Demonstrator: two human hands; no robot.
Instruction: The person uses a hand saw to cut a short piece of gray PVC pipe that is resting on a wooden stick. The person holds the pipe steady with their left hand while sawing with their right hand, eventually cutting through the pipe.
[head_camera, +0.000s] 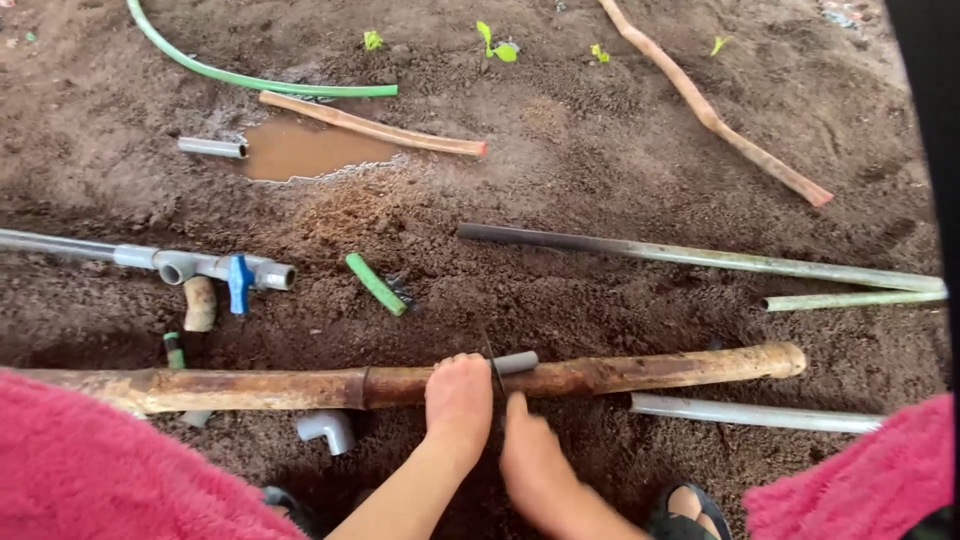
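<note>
**Short pipe on a round pole: a slip waiting to happen**

The left hand (458, 400) presses down, closed over a short grey pipe piece (516, 362) that lies on top of a long bamboo pole (420, 385) resting across the soil. The right hand (532, 462) sits just beside it, fingers curled; a thin dark blade (491, 362) seems to rise between the hands, though the grip on it is too blurred to confirm.

The pole is round and rests on loose, damp earth (600, 150), so it could roll under pressure. The pipe piece is only partly covered by the hand and could twist or skid sideways. If that dark strip is a saw blade, a slip would bring it against the left fingers, which lie right next to it. A puddle (300, 148) farther off suggests slick ground.
</note>
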